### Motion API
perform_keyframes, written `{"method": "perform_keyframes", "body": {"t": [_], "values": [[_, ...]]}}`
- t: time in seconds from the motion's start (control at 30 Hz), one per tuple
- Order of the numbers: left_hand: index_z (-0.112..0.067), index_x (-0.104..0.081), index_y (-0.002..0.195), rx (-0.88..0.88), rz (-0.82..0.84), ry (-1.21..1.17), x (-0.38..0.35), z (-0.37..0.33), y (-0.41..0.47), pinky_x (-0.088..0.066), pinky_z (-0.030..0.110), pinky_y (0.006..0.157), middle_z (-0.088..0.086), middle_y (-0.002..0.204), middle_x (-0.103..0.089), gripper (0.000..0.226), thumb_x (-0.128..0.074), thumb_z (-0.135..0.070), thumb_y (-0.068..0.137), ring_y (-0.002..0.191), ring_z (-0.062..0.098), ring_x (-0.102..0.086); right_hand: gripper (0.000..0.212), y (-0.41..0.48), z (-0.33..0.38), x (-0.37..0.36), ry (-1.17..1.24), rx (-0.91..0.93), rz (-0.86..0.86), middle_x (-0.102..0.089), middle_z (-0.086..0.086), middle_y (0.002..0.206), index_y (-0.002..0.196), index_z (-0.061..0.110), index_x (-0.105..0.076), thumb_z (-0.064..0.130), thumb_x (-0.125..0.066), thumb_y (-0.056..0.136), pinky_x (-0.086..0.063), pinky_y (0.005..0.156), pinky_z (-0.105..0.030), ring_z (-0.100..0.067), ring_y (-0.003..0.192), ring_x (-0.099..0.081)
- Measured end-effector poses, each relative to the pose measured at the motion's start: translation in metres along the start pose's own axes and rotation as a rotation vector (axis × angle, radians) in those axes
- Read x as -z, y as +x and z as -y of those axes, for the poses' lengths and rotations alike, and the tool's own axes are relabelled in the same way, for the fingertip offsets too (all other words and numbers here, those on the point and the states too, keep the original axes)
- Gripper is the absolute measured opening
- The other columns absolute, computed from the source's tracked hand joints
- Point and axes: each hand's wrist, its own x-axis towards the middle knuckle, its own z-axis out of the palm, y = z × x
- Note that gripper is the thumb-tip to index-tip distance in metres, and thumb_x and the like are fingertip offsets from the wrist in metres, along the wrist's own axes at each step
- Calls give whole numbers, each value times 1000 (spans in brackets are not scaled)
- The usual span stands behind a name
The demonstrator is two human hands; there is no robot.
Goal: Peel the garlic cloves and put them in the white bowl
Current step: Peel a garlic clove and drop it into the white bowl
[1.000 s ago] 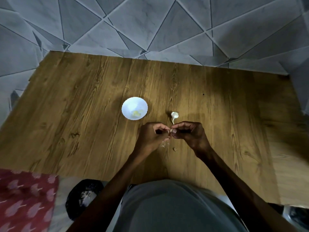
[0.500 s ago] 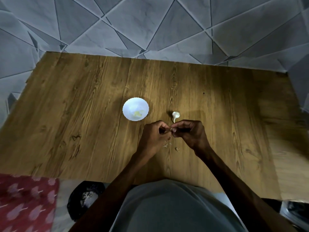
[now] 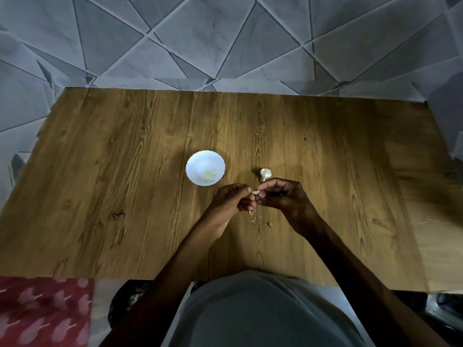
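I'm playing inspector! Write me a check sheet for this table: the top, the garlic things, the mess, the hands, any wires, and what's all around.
Surface: wooden table, wood-grain top, dimly lit.
Job's things: white bowl with a few yellowish pieces inside; a garlic clove held between the hands; another garlic piece lying on the table to the right of the bowl.
Clutter: peel scraps on the table below the hands.
Hands: left hand and right hand both pinch the garlic clove.
Cables: nothing seen.
Surroundings: grey tiled floor beyond the table; red patterned cloth and a dark object at the lower left.
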Motion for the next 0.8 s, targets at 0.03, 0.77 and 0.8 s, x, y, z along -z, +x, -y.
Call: {"method": "perform_keyframes", "body": {"t": [0.03,0.77,0.8], "values": [[3,-64,91,8,2,17,1,0,0,-52,19,58,9,71,-66,16,-52,-6,98,60,12,-63,22,0,-1,0,-7,1,0,-70,-28,97,106,-7,-66,-6,-68,84,-58,82,-37,-33,91,-70],[-25,-71,93,-239,31,982,24,45,34,-52,39,91,-10,90,-73,16,-62,-13,90,85,5,-67,14,6,-42,11,-159,-189,-177,-73,-17,97,101,0,-71,-2,-62,91,-60,82,-39,-32,94,-71],[-25,-70,95,-229,26,936,24,45,35,-54,38,90,-11,91,-73,17,-59,-12,93,85,4,-68,14,7,-43,10,-139,-204,-177,-73,-18,98,101,1,-71,-1,-62,91,-60,83,-41,-32,94,-71]]}}
